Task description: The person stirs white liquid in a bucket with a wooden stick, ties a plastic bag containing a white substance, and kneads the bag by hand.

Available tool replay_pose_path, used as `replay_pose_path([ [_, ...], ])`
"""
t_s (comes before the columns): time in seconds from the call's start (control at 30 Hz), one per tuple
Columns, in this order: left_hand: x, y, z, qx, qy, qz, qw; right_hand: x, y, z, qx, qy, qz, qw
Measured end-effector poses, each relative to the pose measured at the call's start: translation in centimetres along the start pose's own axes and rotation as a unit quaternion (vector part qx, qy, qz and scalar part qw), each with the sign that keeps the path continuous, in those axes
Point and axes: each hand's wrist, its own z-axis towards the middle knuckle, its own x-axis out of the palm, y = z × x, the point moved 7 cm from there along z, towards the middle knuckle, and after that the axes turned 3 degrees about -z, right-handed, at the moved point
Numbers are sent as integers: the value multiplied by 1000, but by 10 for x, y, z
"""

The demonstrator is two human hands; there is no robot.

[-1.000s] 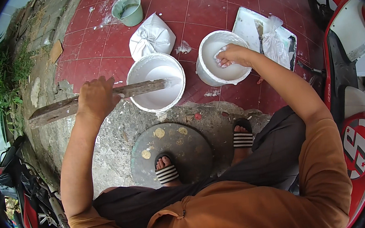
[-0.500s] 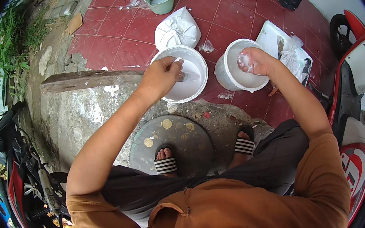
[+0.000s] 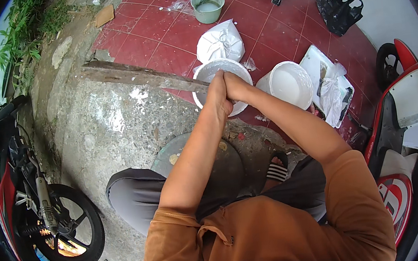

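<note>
My left hand and my right hand are pressed together over a white bucket. Their fingers curl inward, and whatever lies between the palms is hidden. The hands cover much of the bucket's opening. To the right stands a second white bucket, with whitish liquid in it. Behind the first bucket sits a tied white plastic bag, bulging and full. A wooden plank runs along the step's edge toward the first bucket.
A green bucket and a black plastic bag stand farther back on red tiles. A white tray bearing a clear bag lies right of the buckets. Motorcycles flank me, one on the left, one on the right.
My right hand has left the right bucket and met my left hand over the left bucket. The view has shifted, and my left leg now covers the left sandal.
</note>
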Motion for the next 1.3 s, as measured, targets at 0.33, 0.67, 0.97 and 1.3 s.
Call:
replay_pose_path([
  [0.33, 14, -1, -21, -72, -9, -129, 989, 0, 48, -50, -122, 255, -357, 890],
  [0.67, 22, -3, -29, 4, 9, 12, 1000, -4, 53, -62, -237, 181, -368, 881],
  [0.97, -2, -7, -9, -13, -64, -122, 990, -27, 71, -79, -252, 149, -216, 932],
  [1.3, 24, 6, -35, 42, -55, 70, 995, -26, 21, -35, -151, 8, -78, 985],
])
